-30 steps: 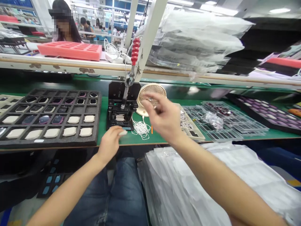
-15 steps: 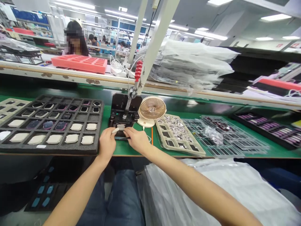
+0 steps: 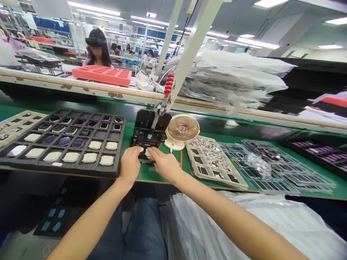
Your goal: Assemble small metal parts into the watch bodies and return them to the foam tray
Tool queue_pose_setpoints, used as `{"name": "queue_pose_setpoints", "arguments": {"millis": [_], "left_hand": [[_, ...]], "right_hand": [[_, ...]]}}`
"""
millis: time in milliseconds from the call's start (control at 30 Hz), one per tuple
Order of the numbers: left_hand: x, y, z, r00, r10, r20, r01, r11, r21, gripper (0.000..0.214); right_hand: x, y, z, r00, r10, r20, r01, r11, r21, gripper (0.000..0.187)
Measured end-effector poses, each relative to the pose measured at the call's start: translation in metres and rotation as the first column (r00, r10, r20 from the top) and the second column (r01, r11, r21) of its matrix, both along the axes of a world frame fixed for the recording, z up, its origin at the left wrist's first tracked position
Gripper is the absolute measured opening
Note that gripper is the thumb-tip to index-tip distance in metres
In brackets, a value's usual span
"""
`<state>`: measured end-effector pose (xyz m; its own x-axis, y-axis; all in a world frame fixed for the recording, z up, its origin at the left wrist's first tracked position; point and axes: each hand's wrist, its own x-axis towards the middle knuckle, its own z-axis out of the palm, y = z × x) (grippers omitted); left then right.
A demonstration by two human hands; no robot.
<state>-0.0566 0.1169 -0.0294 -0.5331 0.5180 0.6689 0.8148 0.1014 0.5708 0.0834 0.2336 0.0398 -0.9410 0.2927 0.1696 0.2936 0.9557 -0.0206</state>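
1. Your fingers (image 3: 139, 149) curl inward at the bed of the black hand press (image 3: 149, 124), with your left hand (image 3: 130, 165) and right hand (image 3: 164, 165) almost meeting. Their tips touch a small white piece (image 3: 148, 152), but you can't tell whether they are clamped on it.
2. That white piece sits between your fingertips, at the front of the press. A dark flat part (image 3: 145, 161) shows just beneath your hands.
3. Your hands cover most of the white piece and the front of the press, so its full shape and how it sits there are hard to make out.
4. To your left, a black foam tray (image 3: 62, 142) holds rows of white and dark pieces. To your right stand a small desk fan (image 3: 183, 128) and a beige tray (image 3: 214, 162) of small parts.
5. Compared with half a second ago, your hands are closer together, and the white piece no longer pokes out from your left fingertips.
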Motion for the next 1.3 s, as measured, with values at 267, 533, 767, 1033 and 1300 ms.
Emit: {"name": "queue_pose_setpoints", "arguments": {"millis": [267,533,767,1033,1300], "left_hand": [[-0.004,0.028,0.006,0.974,-0.195,-0.117,0.162,0.956,-0.245,0.049],[-0.006,0.015,-0.012,0.959,-0.245,-0.146,0.187,0.926,-0.328,0.048],[-0.005,0.017,-0.01,0.958,-0.258,-0.122,0.209,0.925,-0.317,0.047],[-0.006,0.018,-0.025,0.962,-0.262,-0.08,0.237,0.943,-0.234,0.052],[-0.007,0.012,-0.02,0.951,-0.31,0.005,0.307,0.938,-0.16,0.056]], "right_hand": [[0.045,-0.024,0.019,0.918,-0.255,-0.303,-0.018,0.737,-0.676,0.038],[0.035,-0.053,0.025,0.947,-0.267,-0.181,-0.157,0.108,-0.982,0.055],[0.02,-0.056,0.025,0.961,-0.215,-0.174,-0.15,0.125,-0.981,0.052],[-0.023,-0.061,0.025,0.961,-0.099,-0.257,-0.235,0.189,-0.953,0.051],[-0.033,-0.069,0.025,0.964,-0.044,-0.261,-0.249,0.176,-0.952,0.048]]}}
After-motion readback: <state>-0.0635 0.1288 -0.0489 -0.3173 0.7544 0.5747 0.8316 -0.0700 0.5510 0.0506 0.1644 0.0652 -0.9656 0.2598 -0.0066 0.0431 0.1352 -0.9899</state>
